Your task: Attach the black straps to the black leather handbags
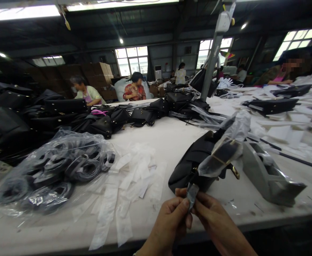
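Observation:
At the front edge of the table, my left hand (173,215) and my right hand (211,213) meet, fingers closed in a pinch. Between them is a short grey plastic-wrapped strip (192,195), gripped from both sides. Just beyond my fingertips lies a black handbag (192,160) with gold-coloured fittings. A clear plastic sleeve (221,158) covers a dark strap on top of the bag. Whether the strip is joined to the bag cannot be made out. My right fingers are partly hidden behind the strip.
A grey tape dispenser (270,177) stands right of the bag. To the left are white paper strips (134,170) and a clear plastic bag (57,170) of coiled dark straps. Black handbags (142,115) are piled behind. A post (211,65) rises beyond; several people work around.

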Action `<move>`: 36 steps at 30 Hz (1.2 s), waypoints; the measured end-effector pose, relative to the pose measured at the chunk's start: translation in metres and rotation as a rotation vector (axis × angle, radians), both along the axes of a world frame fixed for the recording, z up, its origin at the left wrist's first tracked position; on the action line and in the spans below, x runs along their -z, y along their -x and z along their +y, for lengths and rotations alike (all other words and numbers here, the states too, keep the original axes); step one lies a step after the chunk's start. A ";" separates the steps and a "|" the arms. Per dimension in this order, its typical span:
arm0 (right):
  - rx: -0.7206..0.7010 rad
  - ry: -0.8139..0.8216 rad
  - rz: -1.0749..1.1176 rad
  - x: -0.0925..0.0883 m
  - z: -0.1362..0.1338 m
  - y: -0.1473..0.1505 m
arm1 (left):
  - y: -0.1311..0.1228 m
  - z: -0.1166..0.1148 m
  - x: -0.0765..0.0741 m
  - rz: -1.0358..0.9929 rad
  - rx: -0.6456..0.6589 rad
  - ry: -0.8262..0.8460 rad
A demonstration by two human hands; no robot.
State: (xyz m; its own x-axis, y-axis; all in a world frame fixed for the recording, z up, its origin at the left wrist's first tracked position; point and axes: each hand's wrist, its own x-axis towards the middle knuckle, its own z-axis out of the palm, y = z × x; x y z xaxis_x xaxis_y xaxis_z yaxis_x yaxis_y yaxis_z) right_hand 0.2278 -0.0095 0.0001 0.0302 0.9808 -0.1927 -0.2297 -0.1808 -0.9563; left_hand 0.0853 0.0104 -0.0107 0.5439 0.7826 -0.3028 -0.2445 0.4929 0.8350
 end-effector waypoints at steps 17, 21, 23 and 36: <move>0.124 0.111 -0.648 -0.038 -0.013 -0.073 | -0.009 -0.007 0.003 0.264 -0.076 -0.405; 0.398 -0.094 -0.478 -0.095 -0.005 -0.106 | -0.009 -0.007 0.004 0.330 -0.147 -0.540; 0.414 -0.197 -0.179 -0.131 0.005 -0.108 | -0.010 -0.007 0.008 0.333 -0.155 -0.571; 0.428 -0.583 -0.685 -0.253 0.115 -0.097 | 0.023 0.028 -0.010 0.426 -0.445 -0.845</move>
State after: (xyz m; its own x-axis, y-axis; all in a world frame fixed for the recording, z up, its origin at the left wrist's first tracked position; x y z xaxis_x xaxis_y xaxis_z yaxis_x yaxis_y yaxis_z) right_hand 0.3249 0.1053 0.2526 0.3279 0.7969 0.5074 0.4690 0.3289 -0.8196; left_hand 0.0624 0.0387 -0.0011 0.1312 0.9323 0.3371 0.1351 -0.3536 0.9256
